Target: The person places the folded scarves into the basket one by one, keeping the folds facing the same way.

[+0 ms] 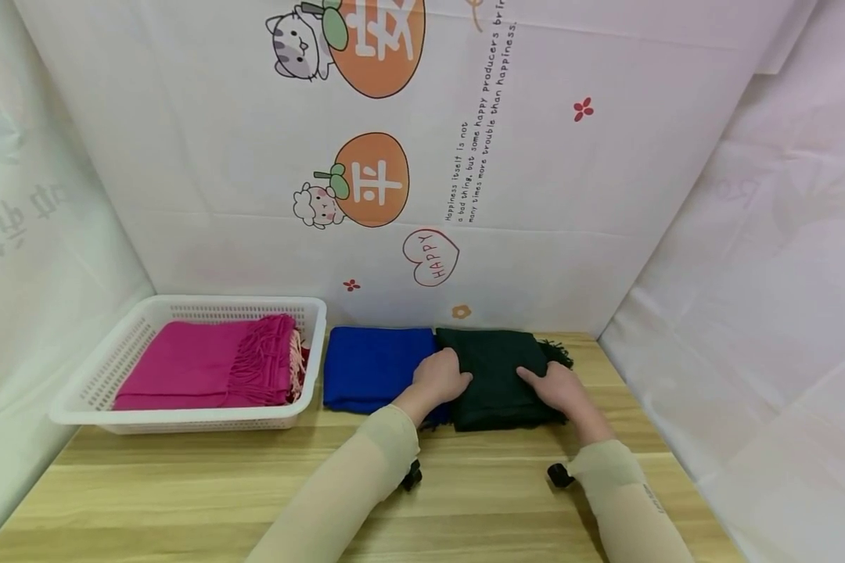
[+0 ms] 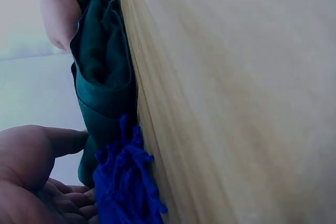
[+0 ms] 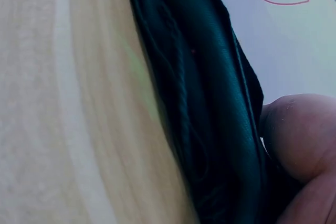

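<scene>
A folded dark green scarf (image 1: 496,383) with fringe at its right end lies on the table, against a folded blue scarf (image 1: 373,363). My left hand (image 1: 438,379) grips the green scarf's left edge, where the two scarves meet. My right hand (image 1: 562,389) holds its right edge, thumb on top and the other fingers mostly hidden. In the left wrist view, blue fringe (image 2: 126,182) hangs beside the green folds (image 2: 100,77), near my left fingers. The right wrist view shows the green scarf's layered front side (image 3: 210,77) close up, with my right thumb against it.
At the left stands a white plastic basket (image 1: 317,328) holding a folded magenta scarf (image 1: 190,360), with pale pink and red fringe beside it. A printed cloth (image 1: 521,266) hangs behind the wooden table (image 1: 218,485). White cloth sides (image 1: 767,313) flank it.
</scene>
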`<control>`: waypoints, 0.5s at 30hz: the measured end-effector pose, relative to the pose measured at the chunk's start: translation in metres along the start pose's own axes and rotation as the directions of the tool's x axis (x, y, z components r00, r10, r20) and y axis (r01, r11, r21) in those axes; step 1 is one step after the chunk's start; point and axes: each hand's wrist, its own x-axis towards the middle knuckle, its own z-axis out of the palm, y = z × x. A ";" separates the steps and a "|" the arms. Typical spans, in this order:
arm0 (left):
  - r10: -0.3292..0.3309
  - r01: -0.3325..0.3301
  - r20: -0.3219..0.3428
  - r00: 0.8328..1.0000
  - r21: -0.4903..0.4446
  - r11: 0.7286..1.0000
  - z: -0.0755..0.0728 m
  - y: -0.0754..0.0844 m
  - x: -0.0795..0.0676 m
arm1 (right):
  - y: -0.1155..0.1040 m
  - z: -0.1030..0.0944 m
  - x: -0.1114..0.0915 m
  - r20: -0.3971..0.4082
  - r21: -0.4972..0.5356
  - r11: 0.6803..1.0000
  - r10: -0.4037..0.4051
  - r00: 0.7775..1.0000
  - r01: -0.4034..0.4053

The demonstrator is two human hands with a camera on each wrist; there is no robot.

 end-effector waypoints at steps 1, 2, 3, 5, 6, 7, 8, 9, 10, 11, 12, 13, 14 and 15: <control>-0.006 0.006 0.003 1.000 -0.013 1.000 0.004 -0.004 0.005 | 0.001 0.001 0.001 -0.006 0.001 1.000 0.000 1.000 0.000; -0.011 0.011 0.008 1.000 -0.031 0.999 0.009 -0.009 0.011 | 0.002 0.002 0.002 -0.010 -0.003 1.000 -0.002 1.000 0.002; -0.016 0.017 0.014 1.000 -0.050 0.999 0.011 -0.012 0.016 | 0.002 0.003 0.003 -0.015 -0.001 1.000 -0.004 1.000 0.003; -0.034 0.036 0.020 0.999 -0.076 0.996 0.018 -0.021 0.027 | 0.003 0.004 0.004 -0.025 0.007 1.000 -0.005 1.000 0.005; -0.044 0.045 0.023 0.999 -0.085 0.995 0.021 -0.024 0.031 | 0.003 0.004 0.004 -0.027 0.021 1.000 -0.003 1.000 0.004; -0.056 0.060 0.035 0.998 -0.105 0.993 0.020 -0.025 0.032 | 0.003 0.005 0.004 -0.028 0.042 0.999 0.002 1.000 -0.001; -0.060 0.063 0.035 0.998 -0.117 0.991 0.019 -0.025 0.032 | 0.003 0.005 0.005 -0.030 0.059 0.998 0.006 1.000 -0.004; -0.070 0.075 0.042 0.997 -0.129 0.989 0.018 -0.026 0.033 | 0.002 0.005 0.004 -0.028 0.086 0.996 0.014 1.000 -0.011; -0.079 0.085 0.045 0.996 -0.138 0.987 0.018 -0.027 0.034 | 0.001 0.005 0.004 -0.023 0.108 0.994 0.021 1.000 -0.018; -0.083 0.089 0.048 0.995 -0.146 0.985 0.018 -0.028 0.035 | 0.001 0.005 0.003 -0.017 0.134 0.991 0.031 0.999 -0.028; -0.086 0.093 0.052 0.995 -0.159 0.983 0.017 -0.028 0.034 | 0.000 0.005 0.003 -0.010 0.158 0.987 0.040 0.999 -0.037; -0.085 0.094 0.056 0.995 -0.177 0.980 0.015 -0.028 0.034 | 0.000 0.004 0.002 0.000 0.178 0.983 0.049 0.999 -0.048; -0.087 0.096 0.057 0.995 -0.191 0.977 0.015 -0.028 0.033 | -0.001 0.004 0.001 0.009 0.194 0.979 0.054 0.998 -0.055; -0.096 0.107 0.063 0.993 -0.211 0.972 0.014 -0.029 0.034 | -0.001 0.004 0.000 0.019 0.214 0.975 0.060 0.998 -0.062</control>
